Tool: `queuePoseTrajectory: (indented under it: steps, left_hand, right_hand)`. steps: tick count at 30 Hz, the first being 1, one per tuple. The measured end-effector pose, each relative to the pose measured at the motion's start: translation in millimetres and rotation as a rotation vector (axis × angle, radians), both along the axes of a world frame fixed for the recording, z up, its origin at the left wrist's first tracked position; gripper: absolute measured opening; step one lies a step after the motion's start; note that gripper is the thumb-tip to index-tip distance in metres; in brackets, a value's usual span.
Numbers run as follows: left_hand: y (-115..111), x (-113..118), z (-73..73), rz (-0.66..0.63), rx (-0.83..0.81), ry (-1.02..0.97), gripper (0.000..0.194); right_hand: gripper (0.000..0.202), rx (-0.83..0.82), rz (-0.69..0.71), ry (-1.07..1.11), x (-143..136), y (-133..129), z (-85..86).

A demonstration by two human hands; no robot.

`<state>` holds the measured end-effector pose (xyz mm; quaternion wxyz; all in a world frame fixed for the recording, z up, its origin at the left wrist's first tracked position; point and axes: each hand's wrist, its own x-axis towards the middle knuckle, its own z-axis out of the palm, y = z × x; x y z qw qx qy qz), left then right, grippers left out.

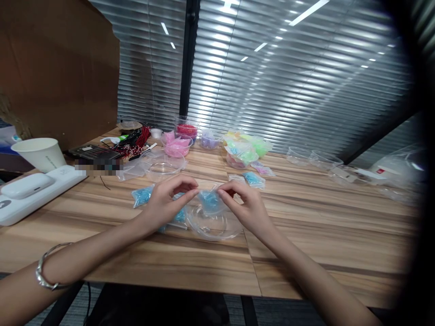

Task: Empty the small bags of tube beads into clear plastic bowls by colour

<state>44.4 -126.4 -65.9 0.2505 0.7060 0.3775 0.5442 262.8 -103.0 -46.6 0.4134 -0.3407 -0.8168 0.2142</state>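
Observation:
Between my two hands, above a clear round plastic bowl (215, 228), hangs a small clear plastic bag with blue contents (210, 201). My left hand (171, 197) pinches the bag's upper left edge between thumb and fingers. At its upper right edge, my right hand (246, 203) is closed on it in a similar pinch. More blue-filled bags lie on the table: one bag (142, 195) left of my left hand, and another bag (179, 215) partly hidden beneath it. A further blue bag (254, 179) rests behind my right hand.
Clear bowls hold pink bags (176, 146), purple bags (210, 139) and mixed pastel bags (242, 151) at the back. Other clear bowls (326, 160) stand at the right. A paper cup (39, 154), a white power strip (57, 185) and red-black wires (134, 142) are at the left.

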Motion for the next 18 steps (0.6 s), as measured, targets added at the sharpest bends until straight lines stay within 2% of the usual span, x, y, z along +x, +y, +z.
queuePoseTrajectory:
  steps: [6, 9, 14, 16, 18]
  left_hand:
    - [4.5, -1.5, -5.0, 0.074, 0.094, -0.118, 0.008]
    - [3.7, -2.3, -4.5, 0.092, 0.131, -0.029, 0.006]
    - [-1.8, -0.9, 0.4, 0.006, 0.21, 0.189, 0.004]
    - [-2.1, 0.1, 1.3, 0.021, 0.202, 0.104, 0.004]
    - [-0.3, 0.8, 0.7, 0.065, 0.173, -0.089, 0.006]
  right_hand:
    - [0.008, 0.066, 0.005, 0.012, 2.6, 2.2, -0.6]
    - [0.008, 0.096, 0.031, -0.015, 1.2, -0.8, -0.7]
    - [0.008, 0.128, 0.073, -0.077, -0.7, -3.9, -0.3]
    - [0.007, 0.123, 0.036, -0.061, 1.3, -1.9, 1.1]
    - [0.007, 0.117, -0.035, -0.024, 4.2, 1.0, 2.8]
